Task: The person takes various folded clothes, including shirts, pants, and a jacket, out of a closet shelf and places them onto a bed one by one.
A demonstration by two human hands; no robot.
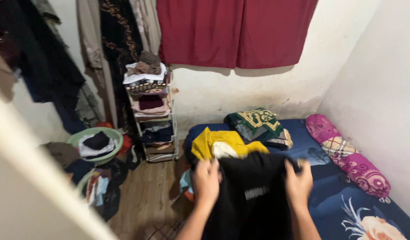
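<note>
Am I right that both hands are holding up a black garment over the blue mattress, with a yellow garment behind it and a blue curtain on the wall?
Not quite: the head view shows a dark red fabric curtain, not blue. The left hand and right hand do hold the black cloth garment over the blue floral mattress, yellow cloth garment behind.

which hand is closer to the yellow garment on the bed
Left. The left hand grips the black garment just below the yellow garment, nearly touching it. The right hand holds the black garment's other edge, farther off to the right of it.
</note>
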